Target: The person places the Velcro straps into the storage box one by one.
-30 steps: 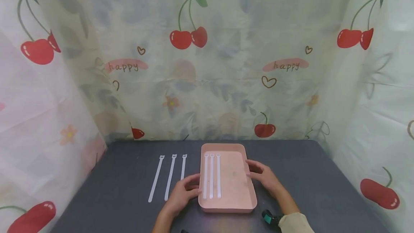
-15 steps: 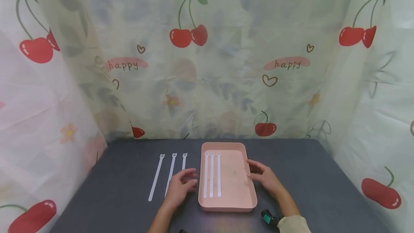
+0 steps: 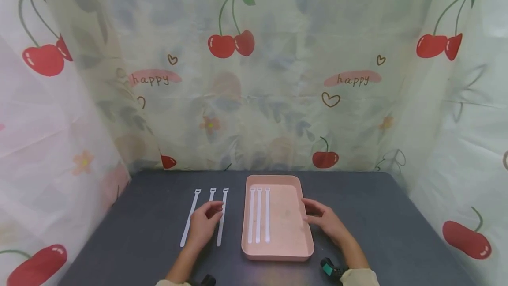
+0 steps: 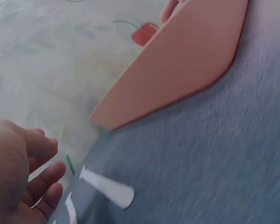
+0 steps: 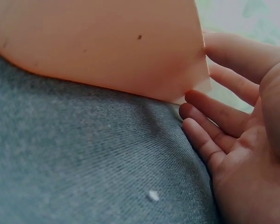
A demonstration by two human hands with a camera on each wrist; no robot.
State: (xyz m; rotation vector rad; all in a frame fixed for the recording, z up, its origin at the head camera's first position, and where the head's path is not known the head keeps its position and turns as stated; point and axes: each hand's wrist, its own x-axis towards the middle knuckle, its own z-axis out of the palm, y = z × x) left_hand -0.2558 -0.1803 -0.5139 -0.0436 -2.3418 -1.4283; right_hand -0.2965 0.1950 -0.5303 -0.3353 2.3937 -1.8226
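Centrally, a smooth pink tray rests on the bench; it is rectangular, with rounded corners and a raised wall. A small dark mark shows on the outer wall in the right wrist view. The bench surface is dark grey, with a fine ribbed, cloth-like texture. Three white tray straps lie side by side, near to far, in the left half of the tray. Each is a flat, narrow strip with a slotted rectangular head at its far end. Three bench straps of the same form lie apart from one another to the left of the tray, slotted heads likewise far; their near ends slant slightly left. A pale printed curtain hangs beyond the bench.

The left hand is positioned above the bench straps and covers most of the middle one. Its fingers bend loosely, thumb and fingertips apart, with nothing between them. Contact with a strap cannot be determined. The right hand is at the right side of the tray, palm toward the wall. Its fingers are extended and relaxed, thumb separate from them; the digits touch the wall without clamping it.
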